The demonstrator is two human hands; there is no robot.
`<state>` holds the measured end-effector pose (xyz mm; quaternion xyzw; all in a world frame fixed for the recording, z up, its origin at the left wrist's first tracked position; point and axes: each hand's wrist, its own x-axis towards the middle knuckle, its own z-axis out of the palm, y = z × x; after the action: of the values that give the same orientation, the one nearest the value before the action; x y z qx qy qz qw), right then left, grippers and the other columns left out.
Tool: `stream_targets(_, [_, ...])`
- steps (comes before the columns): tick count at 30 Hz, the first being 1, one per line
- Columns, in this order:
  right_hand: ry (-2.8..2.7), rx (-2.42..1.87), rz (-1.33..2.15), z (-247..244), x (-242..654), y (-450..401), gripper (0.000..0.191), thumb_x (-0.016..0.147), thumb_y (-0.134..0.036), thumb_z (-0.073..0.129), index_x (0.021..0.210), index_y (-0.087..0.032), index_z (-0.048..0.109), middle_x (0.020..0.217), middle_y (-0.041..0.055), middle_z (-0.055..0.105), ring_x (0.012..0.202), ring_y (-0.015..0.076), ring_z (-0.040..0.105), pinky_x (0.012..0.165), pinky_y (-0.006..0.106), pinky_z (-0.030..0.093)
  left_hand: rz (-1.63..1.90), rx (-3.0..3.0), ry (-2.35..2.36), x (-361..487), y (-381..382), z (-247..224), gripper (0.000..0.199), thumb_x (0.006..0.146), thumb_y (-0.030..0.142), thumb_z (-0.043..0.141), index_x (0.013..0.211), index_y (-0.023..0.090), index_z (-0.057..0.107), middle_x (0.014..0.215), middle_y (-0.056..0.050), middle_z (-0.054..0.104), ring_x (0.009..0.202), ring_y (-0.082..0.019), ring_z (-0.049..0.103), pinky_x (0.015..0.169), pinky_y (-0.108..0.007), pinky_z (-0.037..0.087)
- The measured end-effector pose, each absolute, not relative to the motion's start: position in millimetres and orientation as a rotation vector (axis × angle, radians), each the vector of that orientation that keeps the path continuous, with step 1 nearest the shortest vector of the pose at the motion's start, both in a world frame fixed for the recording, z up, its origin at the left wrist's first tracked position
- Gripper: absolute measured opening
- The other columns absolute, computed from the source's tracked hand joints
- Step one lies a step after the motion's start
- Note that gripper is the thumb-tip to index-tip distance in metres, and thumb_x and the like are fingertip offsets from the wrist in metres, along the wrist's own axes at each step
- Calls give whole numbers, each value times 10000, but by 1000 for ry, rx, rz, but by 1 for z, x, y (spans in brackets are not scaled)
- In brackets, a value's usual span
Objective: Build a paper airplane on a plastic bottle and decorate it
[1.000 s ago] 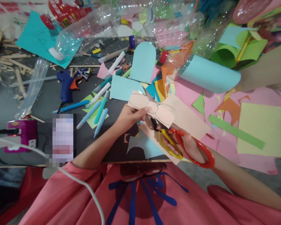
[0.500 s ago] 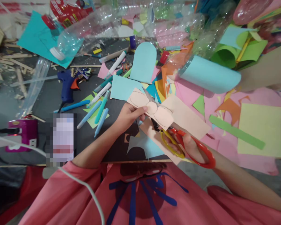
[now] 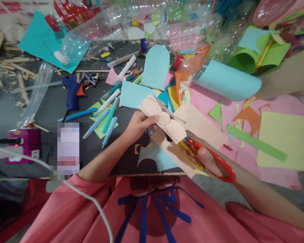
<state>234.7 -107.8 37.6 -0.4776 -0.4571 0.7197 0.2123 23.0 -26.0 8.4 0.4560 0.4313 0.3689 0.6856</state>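
Observation:
My left hand [image 3: 142, 124] pinches a small peach paper piece [image 3: 164, 118] between thumb and fingers. A bow-like outline with a round middle is drawn on it in dark line. The fingers of my right hand [image 3: 205, 158] go through the red and yellow handles of a pair of scissors [image 3: 219, 165]. Its blades lie along the far edge of the paper, partly hidden by it, and I cannot make out how far they are spread. Under the hands are a peach sheet [image 3: 200, 125] and a light blue offcut [image 3: 159, 157].
Markers [image 3: 108, 116], a blue glue gun [image 3: 72, 91] and a phone [image 3: 68, 148] lie to the left, near a purple power box [image 3: 24, 145]. Plastic bottles [image 3: 98, 30] line the back. Pink paper [image 3: 243, 135] and a blue paper tube [image 3: 226, 79] are at right. A white cable [image 3: 88, 195] crosses the front.
My right hand and the scissors have shifted slightly to the right, and the blades now show more along the paper's far edge. The paper in my left hand has turned a little.

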Motion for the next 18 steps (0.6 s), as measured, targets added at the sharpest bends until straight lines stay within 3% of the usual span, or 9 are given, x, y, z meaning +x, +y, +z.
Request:
stream_targets(6, [-1277, -1358, 1934, 40, 237, -109, 750, 667, -907, 472, 988, -232, 526, 659, -33, 408, 484, 77, 275, 348, 218, 182, 868, 1009, 1072, 24, -25, 5, 500, 677, 582, 726, 450, 167, 562, 421, -8, 547, 445, -102, 515, 485, -234, 415])
stream_targets(11, [-1190, -1319, 1960, 39, 236, -109, 665, 667, -858, 562, 925, -248, 502, 632, -47, 376, 491, 81, 254, 363, 217, 159, 886, 1014, 1082, 25, -25, 3, 493, 676, 555, 728, 426, 176, 537, 416, 4, 535, 434, -95, 495, 476, -235, 406])
stream_targets(18, [-1335, -1320, 1952, 38, 241, -111, 734, 707, -888, 450, 1054, -245, 518, 656, -48, 385, 492, 77, 263, 376, 220, 206, 955, 1020, 1055, 25, -27, 2, 466, 733, 535, 707, 486, 178, 539, 458, 15, 534, 448, -92, 481, 483, -240, 403])
